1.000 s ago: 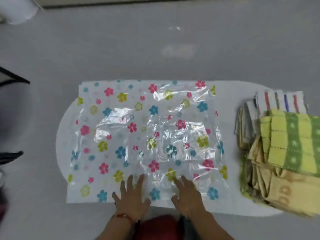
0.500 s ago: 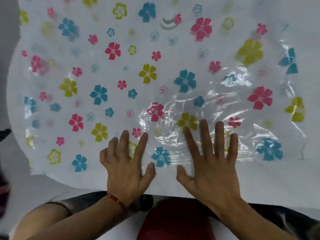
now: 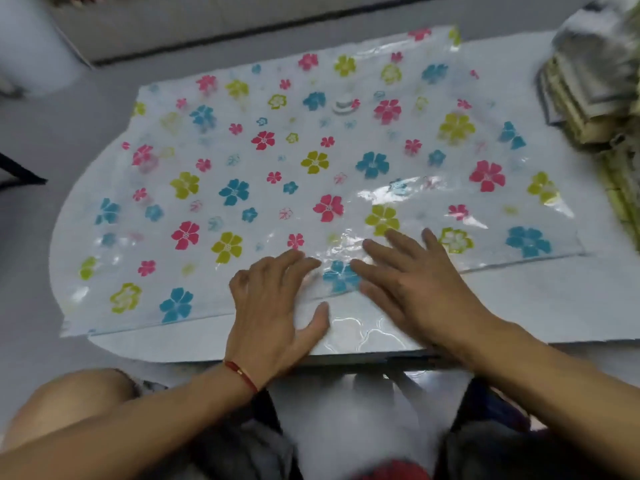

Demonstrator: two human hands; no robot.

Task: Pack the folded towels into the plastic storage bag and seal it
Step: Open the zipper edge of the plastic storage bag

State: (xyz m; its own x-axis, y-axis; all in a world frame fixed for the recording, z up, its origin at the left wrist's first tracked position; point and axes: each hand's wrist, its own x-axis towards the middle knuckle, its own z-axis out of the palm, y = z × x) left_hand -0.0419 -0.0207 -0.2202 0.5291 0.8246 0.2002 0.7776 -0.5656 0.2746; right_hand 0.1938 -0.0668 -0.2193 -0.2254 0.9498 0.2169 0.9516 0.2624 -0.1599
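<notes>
A clear plastic storage bag (image 3: 242,174) printed with pink, blue and yellow flowers lies flat on a low white table (image 3: 519,306); a white round valve (image 3: 343,102) sits near its far edge. My left hand (image 3: 273,306) and my right hand (image 3: 415,282) rest palm down on the bag's near edge, fingers spread, side by side. Neither hand grips anything. A stack of folded towels (image 3: 588,88), yellow-green and pale, stands at the table's right end, blurred and partly cut off by the frame.
The grey floor (image 3: 52,133) surrounds the table. A white cylinder (image 3: 31,46) stands at the far left and a dark bar (image 3: 17,171) juts in from the left edge. My knees sit below the table's near edge.
The view has pulled back and tilted, so the whole bag and the towels show again. Both hands have slid toward the bag's near edge, my right hand angling left.
</notes>
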